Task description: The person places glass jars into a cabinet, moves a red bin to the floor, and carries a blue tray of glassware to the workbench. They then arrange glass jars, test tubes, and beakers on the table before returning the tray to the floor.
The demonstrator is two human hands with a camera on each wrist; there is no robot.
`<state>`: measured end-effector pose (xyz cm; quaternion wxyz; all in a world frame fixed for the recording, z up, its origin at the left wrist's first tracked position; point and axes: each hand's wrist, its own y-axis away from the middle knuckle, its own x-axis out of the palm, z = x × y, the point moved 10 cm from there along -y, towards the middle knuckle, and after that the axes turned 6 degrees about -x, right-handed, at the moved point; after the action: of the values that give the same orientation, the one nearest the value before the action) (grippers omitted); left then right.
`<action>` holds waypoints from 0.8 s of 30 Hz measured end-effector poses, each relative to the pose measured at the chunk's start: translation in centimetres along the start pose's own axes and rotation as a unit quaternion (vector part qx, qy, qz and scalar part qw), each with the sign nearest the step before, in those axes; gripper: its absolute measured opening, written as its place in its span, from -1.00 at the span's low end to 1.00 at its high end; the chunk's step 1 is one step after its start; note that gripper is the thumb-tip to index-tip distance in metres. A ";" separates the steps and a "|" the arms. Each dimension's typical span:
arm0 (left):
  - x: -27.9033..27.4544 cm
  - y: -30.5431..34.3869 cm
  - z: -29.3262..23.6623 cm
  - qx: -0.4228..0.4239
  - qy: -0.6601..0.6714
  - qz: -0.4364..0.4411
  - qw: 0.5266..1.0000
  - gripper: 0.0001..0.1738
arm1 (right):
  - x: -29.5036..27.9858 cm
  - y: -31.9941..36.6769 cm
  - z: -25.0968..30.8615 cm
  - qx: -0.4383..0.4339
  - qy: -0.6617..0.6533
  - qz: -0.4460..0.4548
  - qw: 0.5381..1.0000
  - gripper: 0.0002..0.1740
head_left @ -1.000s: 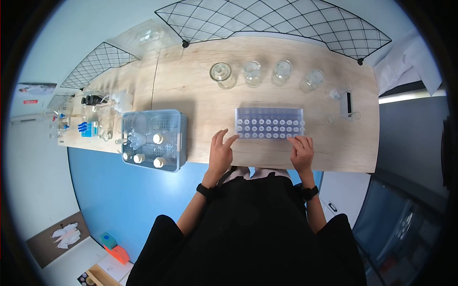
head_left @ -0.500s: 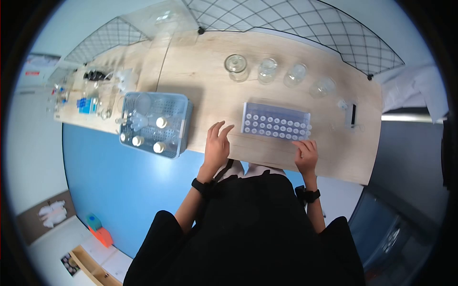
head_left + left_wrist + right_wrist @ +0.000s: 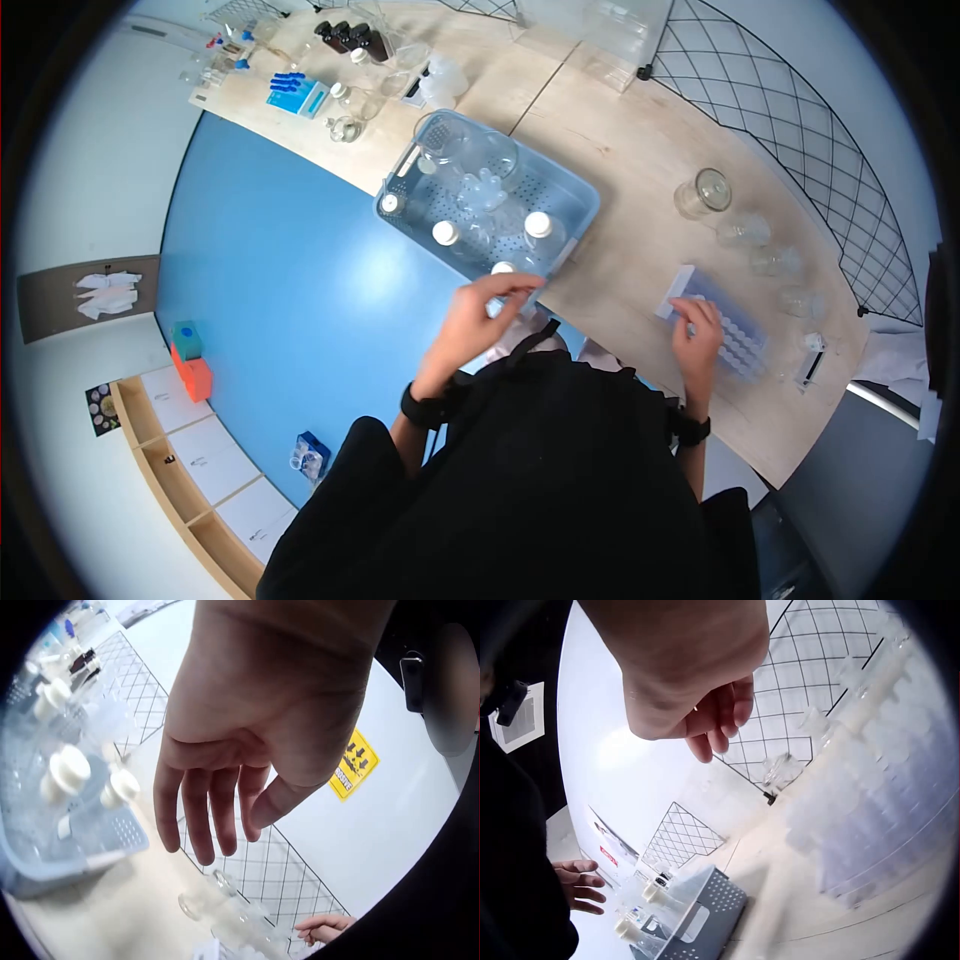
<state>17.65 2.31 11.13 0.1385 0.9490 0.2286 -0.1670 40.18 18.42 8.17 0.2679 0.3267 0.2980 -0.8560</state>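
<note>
My left hand (image 3: 465,325) hovers by the near right corner of a blue perforated basket (image 3: 570,178), overlapping a white-capped bottle (image 3: 503,268) in the head view. In the left wrist view this hand (image 3: 255,727) hangs with loosely bent fingers and holds nothing. A purple rack (image 3: 740,345) of white-capped tubes stands on the table, tilted in view. Over its left end is my right hand (image 3: 697,340); whether the fingertips touch it, I cannot tell. The right wrist view shows that hand (image 3: 694,675) empty, fingers loosely curled, beside the rack (image 3: 885,817).
Several glass jars (image 3: 703,192) line the table behind the rack, before a black wire grid (image 3: 800,130). More white-capped bottles (image 3: 538,225) and clear ware fill the basket. Brown bottles (image 3: 368,42) and a blue box (image 3: 297,98) stand at the far left.
The head view has turned, shifting basket and rack rightward in it. My left hand has moved left from beside the rack to the basket. My right hand has gone from the rack's right end to its left.
</note>
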 end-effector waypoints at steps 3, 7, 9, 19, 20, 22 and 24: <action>-6.6 -1.0 2.4 -0.007 0.032 -0.068 0.997 -0.78 | 5.6 -1.6 2.8 0.035 -0.032 0.034 0.998 -0.76; -12.2 -2.6 6.9 -0.009 -0.071 -0.163 0.984 -0.69 | 11.7 -3.9 5.4 0.060 -0.026 0.076 0.995 -0.65; -12.2 -3.8 9.1 0.009 -0.152 -0.129 0.980 -0.46 | 13.8 -5.2 6.2 0.082 -0.022 0.073 0.994 -0.56; -7.6 -6.9 12.6 0.085 -0.211 0.020 0.974 -0.53 | 19.0 -6.6 5.9 0.194 -0.020 0.067 0.979 -0.61; -7.6 -7.2 12.6 0.054 -0.203 0.030 0.977 -0.57 | 18.8 -6.6 6.0 0.184 -0.001 0.060 0.981 -0.61; -7.9 -7.2 11.8 0.089 -0.192 0.002 0.977 -0.62 | 18.2 -6.7 6.1 0.181 0.000 0.035 0.983 -0.62; -8.4 -7.0 11.3 0.087 -0.191 -0.003 0.978 -0.60 | 17.0 -6.9 6.3 0.211 -0.046 0.013 0.976 -0.62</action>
<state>4.33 1.22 2.76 0.0963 0.9072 0.1858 -0.3649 22.24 14.30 2.15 0.2176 0.3403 0.0937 -0.9100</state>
